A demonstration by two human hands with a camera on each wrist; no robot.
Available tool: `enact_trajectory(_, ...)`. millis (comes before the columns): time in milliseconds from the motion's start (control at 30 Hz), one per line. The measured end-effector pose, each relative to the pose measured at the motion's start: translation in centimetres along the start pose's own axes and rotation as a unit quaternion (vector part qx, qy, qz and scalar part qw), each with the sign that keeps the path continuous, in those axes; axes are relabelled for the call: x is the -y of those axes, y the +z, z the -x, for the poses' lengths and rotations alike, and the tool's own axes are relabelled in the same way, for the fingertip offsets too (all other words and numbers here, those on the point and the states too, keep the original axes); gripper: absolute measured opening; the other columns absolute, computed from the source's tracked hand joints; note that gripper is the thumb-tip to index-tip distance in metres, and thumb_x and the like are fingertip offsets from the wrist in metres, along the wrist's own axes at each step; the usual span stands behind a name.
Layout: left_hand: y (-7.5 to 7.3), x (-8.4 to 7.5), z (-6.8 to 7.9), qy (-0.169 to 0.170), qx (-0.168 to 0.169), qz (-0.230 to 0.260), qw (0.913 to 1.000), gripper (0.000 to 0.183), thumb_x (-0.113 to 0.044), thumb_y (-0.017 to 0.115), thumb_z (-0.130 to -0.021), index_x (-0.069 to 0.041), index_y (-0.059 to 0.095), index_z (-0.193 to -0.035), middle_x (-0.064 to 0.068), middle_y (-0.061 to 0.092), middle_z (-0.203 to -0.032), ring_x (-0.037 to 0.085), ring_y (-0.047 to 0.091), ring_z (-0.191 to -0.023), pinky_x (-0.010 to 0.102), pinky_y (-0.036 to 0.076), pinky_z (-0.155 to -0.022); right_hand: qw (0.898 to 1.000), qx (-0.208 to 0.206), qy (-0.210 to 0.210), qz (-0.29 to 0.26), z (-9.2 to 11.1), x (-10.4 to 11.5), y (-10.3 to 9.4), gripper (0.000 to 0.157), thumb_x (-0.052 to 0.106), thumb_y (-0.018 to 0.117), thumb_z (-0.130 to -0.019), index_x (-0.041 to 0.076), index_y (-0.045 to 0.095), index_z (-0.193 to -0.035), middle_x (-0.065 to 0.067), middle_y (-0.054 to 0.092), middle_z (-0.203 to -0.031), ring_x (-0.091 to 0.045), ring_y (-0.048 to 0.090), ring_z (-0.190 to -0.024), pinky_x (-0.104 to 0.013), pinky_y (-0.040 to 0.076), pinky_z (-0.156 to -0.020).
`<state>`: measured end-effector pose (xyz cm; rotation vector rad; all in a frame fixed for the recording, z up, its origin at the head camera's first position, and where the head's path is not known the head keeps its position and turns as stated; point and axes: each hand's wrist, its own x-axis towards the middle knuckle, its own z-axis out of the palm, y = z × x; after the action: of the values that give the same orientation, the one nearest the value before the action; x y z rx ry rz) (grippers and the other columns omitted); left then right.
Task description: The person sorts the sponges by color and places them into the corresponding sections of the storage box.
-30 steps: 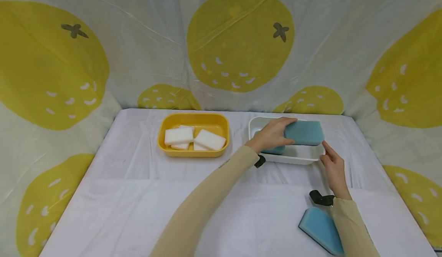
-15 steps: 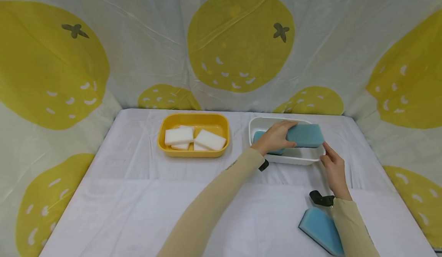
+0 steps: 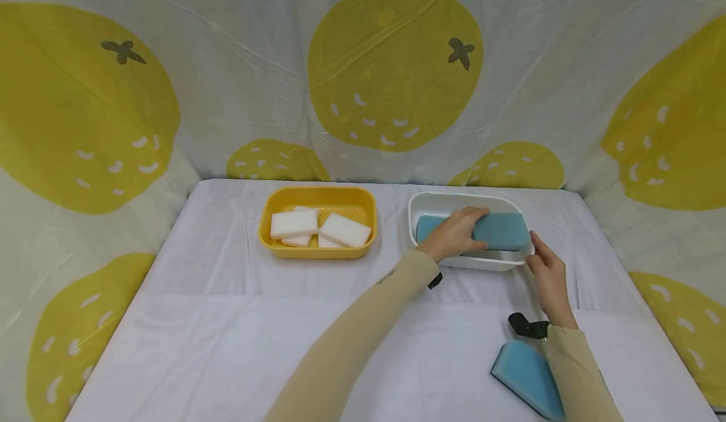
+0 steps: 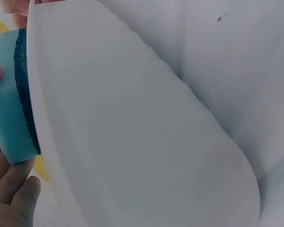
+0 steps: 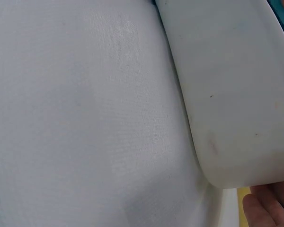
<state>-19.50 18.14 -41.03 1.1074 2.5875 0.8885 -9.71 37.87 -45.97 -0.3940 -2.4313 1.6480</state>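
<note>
My left hand (image 3: 454, 233) grips a blue sponge (image 3: 505, 232) by its left end, within the right part of a white dish (image 3: 484, 263). A dark scouring layer shows along that sponge (image 4: 7, 99) in the left wrist view, beside the dish wall (image 4: 132, 118). Another blue sponge (image 3: 428, 225) lies in the dish's left part, partly covered by my left hand. My right hand (image 3: 550, 283) pinches the dish's right end; in the right wrist view, fingers of my right hand (image 5: 265, 208) show beneath that end. Near my right forearm, a third blue sponge (image 3: 524, 375) lies on the table.
Left of the white dish stands a yellow dish (image 3: 317, 253) holding several white sponges (image 3: 293, 223). A white cloth (image 3: 227, 334) covers the table. Behind it hangs a curtain (image 3: 272, 94) with a yellow fruit print.
My left hand has lowered the blue sponge toward me, down into the white dish, uncovering more of the sponge on the left. My right hand has stayed at the dish's right end.
</note>
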Motion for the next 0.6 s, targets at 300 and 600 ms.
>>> enact_trajectory(300,0.86,-0.13,0.08,0.003,0.016,-0.029,0.9994,0.073,-0.032,0.072,-0.086,-0.013,0.037,-0.148,0.0,0.043,-0.144,0.009,0.039,-0.131,0.011,0.028,-0.102,1.0,-0.001,-0.006,0.008,0.3,0.11,0.0,0.052,0.012,0.035,-0.1,0.008,0.024,-0.151,-0.013,0.022,-0.155,-0.012,0.033,-0.132,-0.005,0.037,-0.088)
enact_trajectory(600,0.63,0.26,0.49,0.026,0.013,-0.027,0.9992,0.074,-0.035,0.071,-0.087,-0.009,0.038,-0.147,0.002,0.043,-0.145,0.011,0.035,-0.134,0.016,0.012,-0.111,1.0,-0.001,-0.006,0.011,0.25,0.16,-0.03,0.052,0.012,0.034,-0.101,0.008,0.023,-0.151,-0.012,0.02,-0.156,-0.016,0.029,-0.136,-0.006,0.036,-0.091)
